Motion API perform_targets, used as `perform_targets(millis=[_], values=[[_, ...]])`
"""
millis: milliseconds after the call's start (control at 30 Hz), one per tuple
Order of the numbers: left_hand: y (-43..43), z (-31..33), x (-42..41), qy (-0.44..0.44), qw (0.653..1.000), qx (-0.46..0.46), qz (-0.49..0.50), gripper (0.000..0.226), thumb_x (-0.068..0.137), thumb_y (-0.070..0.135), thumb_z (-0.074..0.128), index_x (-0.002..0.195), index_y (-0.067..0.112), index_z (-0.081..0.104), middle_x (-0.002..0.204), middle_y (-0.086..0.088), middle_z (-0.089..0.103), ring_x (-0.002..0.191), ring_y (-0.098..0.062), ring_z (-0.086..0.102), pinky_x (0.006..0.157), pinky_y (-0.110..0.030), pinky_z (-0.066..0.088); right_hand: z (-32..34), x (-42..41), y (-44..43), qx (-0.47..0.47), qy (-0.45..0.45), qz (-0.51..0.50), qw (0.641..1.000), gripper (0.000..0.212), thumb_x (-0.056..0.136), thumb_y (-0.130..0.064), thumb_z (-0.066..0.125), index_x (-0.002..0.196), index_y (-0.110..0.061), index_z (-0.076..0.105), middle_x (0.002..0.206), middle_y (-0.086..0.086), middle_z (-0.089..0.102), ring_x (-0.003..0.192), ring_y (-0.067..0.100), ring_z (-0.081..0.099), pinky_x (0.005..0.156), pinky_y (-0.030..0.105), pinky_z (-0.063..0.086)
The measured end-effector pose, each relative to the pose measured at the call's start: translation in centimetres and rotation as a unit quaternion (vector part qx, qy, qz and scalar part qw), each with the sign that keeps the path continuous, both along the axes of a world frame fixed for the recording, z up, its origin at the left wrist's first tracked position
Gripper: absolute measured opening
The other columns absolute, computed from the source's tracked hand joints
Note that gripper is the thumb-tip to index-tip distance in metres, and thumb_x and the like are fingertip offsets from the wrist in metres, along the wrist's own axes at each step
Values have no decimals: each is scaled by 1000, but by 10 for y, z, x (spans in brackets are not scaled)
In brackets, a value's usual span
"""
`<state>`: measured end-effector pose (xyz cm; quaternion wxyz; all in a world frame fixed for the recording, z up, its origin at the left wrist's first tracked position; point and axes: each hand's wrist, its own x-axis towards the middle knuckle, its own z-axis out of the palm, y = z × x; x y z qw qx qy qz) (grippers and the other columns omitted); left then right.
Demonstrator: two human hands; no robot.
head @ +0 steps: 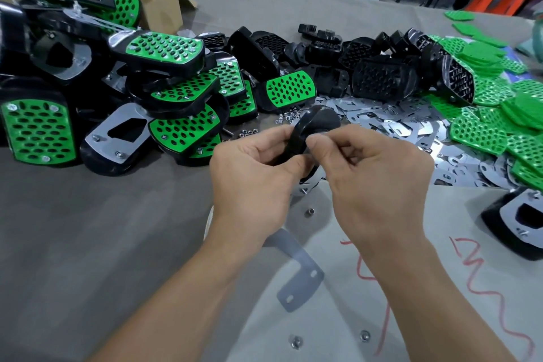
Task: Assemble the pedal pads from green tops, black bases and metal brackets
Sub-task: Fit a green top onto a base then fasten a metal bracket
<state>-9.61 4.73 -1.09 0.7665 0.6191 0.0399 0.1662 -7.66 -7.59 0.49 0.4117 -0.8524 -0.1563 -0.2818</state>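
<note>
Work in hand, viewed from above. I am holding one black base [308, 126] up off the table [117, 229], straight ahead and between my two hands. My left hand [252, 173] is gripping its left rim with curled fingers. My right hand [370, 173] is pinching, thumb against forefinger, at its near face (whether a nut sits in that pinch, I cannot tell). The base is standing edge-on to me, its long axis running from low and near to high and far. A metal bracket [308, 184] is showing against its lower side, just under my right thumb. By my judgement I am fastening that bracket, so the next move is turning on small hardware. A loose nut [309, 211] is lying just below the base, between my wrists and about equally near either hand, and the nut heap [286, 116] is lying just beyond the base. The green tops [482, 132] are lying well off to the right, nearer my right hand.
</note>
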Motion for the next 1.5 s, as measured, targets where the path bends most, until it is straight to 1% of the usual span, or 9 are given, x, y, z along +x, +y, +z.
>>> perform_targets(millis=[300,500,600,633,767,1000,1233,1400,1500], values=[[2,-1,2,-1,1000,3,7,31,78,-5,79,101,16,81,94,-1,81,93,-23,78,82,-36,63,0,0,1,17,22,21,999,17,84,-42,64,101,-43,62,87,-33,66,69,-1,67,66,31,56],[3,1,3,9,1000,1,27,40,75,-10,77,88,28,83,89,4,81,86,-15,78,74,-24,61,-1,3,-7,61,33,45,997,25,80,-24,74,81,-49,68,78,-40,66,73,-10,69,71,12,54],[2,1,4,2,1000,-1,24,42,76,-9,79,86,31,83,89,4,81,87,-15,78,74,-23,60,-3,4,-6,66,35,51,996,22,79,-28,76,78,-49,72,79,-37,69,74,-7,70,71,18,57],[2,1,4,-1,1000,-3,21,39,76,-8,80,88,29,83,89,3,81,87,-16,78,75,-24,61,-2,3,-4,68,34,50,996,16,79,-31,75,85,-45,73,81,-36,70,73,-6,71,71,20,57],[1,0,2,-9,1000,0,22,34,76,-3,81,91,27,83,91,1,81,89,-19,78,77,-29,62,0,2,-1,67,17,36,997,29,80,-37,70,107,-45,66,83,-35,68,71,-5,69,67,18,54],[-2,1,0,-15,999,34,28,38,78,-7,78,90,30,82,89,6,80,88,-18,78,79,-34,64,1,1,-1,-5,6,8,1000,24,86,-47,61,109,-41,60,93,-30,66,68,5,65,62,33,55],[-3,2,-1,-12,999,30,29,39,77,-11,78,92,25,80,88,5,81,88,-17,78,78,-30,63,1,0,-2,71,48,-14,996,15,76,-42,76,88,-44,68,67,-32,66,63,-4,67,60,30,57],[-4,2,0,-12,999,21,28,40,78,-12,76,92,24,80,88,5,81,86,-16,78,75,-26,62,6,-5,3,4,24,-22,999,22,85,-44,66,106,-45,59,88,-36,64,67,3,67,64,41,58],[-4,2,-2,-16,999,28,23,37,79,-11,75,95,22,81,91,4,81,89,-17,78,79,-31,63,5,-5,4,5,23,-29,999,21,86,-43,67,105,-45,59,87,-39,63,68,-1,66,65,37,58]])
